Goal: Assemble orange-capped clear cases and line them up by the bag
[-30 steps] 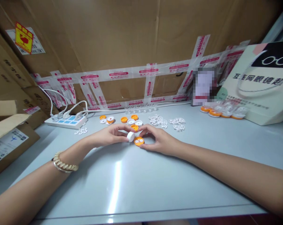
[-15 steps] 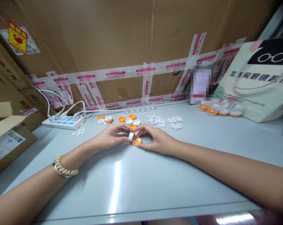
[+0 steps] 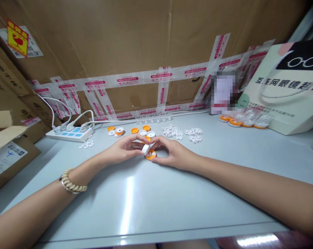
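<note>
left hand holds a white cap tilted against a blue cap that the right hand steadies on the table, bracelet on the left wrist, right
Not quite: the right hand steadies an orange cap, not a blue one. The head view shows the rest as you say: the left hand, with a bracelet on its wrist, holds a white cap tilted against it on the table.

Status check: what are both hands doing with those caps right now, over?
Left hand pinching white cap, tilted. Right hand holding orange cap on the table. Loose caps just behind, not touching.
</note>
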`<action>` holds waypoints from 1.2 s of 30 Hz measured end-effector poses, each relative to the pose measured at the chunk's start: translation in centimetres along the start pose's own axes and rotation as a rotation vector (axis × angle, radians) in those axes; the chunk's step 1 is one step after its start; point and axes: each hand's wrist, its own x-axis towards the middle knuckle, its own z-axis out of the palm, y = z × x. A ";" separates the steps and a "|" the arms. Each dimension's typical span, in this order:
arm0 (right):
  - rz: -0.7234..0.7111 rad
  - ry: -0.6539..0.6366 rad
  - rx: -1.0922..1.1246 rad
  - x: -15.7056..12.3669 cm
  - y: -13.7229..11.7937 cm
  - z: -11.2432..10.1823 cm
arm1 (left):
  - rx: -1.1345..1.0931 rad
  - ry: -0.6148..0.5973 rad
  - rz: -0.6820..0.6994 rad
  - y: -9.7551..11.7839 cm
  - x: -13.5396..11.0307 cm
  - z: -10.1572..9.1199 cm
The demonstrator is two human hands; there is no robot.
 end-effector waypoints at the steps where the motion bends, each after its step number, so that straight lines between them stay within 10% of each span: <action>1: 0.002 0.000 0.002 0.0 0.0 0.0 | 0.008 -0.001 -0.001 0.0 0.0 0.0; 22: 0.017 0.025 0.056 0.0 0.4 0.0 | 0.737 -0.061 0.235 0.9 -0.1 1.1; 36: 0.007 0.004 0.068 0.1 0.3 0.1 | 0.806 -0.029 0.313 0.4 0.1 1.5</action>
